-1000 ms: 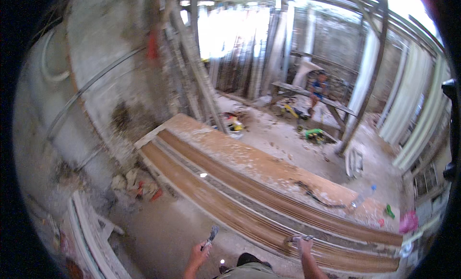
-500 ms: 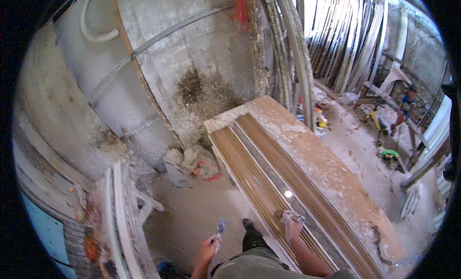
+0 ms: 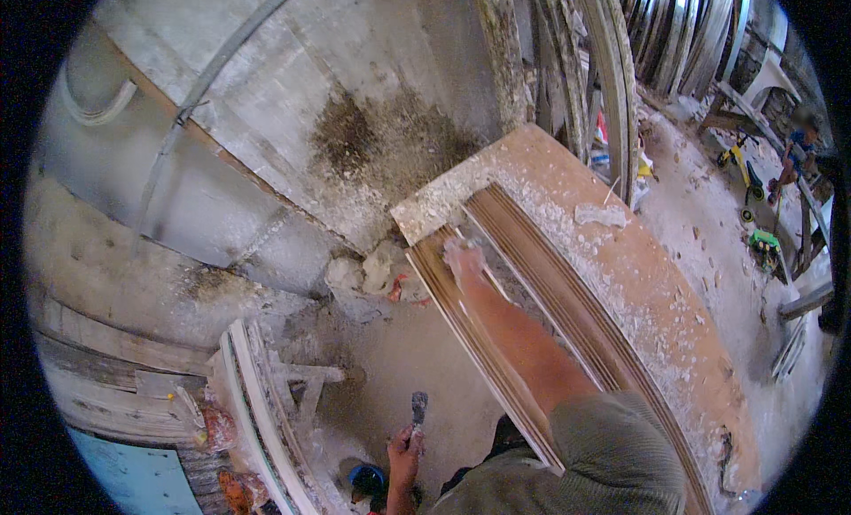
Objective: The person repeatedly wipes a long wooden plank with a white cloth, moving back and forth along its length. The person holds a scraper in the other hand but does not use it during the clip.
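Observation:
Low in the view, my left hand (image 3: 404, 448) is closed round the handle of a putty knife (image 3: 418, 408), its whitish-smeared blade pointing up and away from me. My right arm stretches forward over the bench. At the far end of the nearer brown wood-grain moulding (image 3: 483, 354), my right hand (image 3: 464, 257) presses down on its surface, fingers bent and whitish. Motion blurs them, and what they hold is not clear. A second brown moulding (image 3: 567, 289) lies alongside, to the right.
Both mouldings rest on a dusty, white-flecked bench (image 3: 656, 311). White strips on a trestle (image 3: 251, 400) stand left, near a blue bucket (image 3: 365, 478). Bags (image 3: 377, 271) lie by the stained wall. Long strips (image 3: 612, 81) lean at the back; a person (image 3: 798, 143) is far right.
My right hand has slid forward along the nearer moulding to its far end, with the arm now stretched out. My left hand still holds the putty knife. The view has tilted and shifted.

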{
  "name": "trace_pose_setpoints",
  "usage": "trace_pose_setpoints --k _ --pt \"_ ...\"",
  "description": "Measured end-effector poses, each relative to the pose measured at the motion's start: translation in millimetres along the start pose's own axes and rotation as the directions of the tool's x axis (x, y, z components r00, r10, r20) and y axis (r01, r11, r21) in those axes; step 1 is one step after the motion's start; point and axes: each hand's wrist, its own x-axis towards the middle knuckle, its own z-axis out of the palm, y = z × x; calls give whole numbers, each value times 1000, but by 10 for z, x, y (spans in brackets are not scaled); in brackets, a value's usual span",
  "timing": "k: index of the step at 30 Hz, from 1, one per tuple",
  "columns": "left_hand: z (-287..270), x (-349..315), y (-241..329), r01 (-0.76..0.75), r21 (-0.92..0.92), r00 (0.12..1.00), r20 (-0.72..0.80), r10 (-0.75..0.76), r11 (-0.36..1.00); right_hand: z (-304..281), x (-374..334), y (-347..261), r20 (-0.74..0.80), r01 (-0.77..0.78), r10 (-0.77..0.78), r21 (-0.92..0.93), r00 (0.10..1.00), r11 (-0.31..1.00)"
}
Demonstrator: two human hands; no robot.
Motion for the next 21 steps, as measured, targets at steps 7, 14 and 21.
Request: trace_pose_setpoints --k 7,14,21 --pt "40 -77 -218 42 -128 998 42 -37 991 195 -222 -55 213 202 -162 -179 964 963" --pt "32 -292 -69 -171 89 976 155 156 981 -825 -1139 175 385 429 -326 -219 863 876" --pt "15 -939 -683 -185 -161 918 323 229 969 -2699 -2561 588 362 499 -390 -286 846 818"
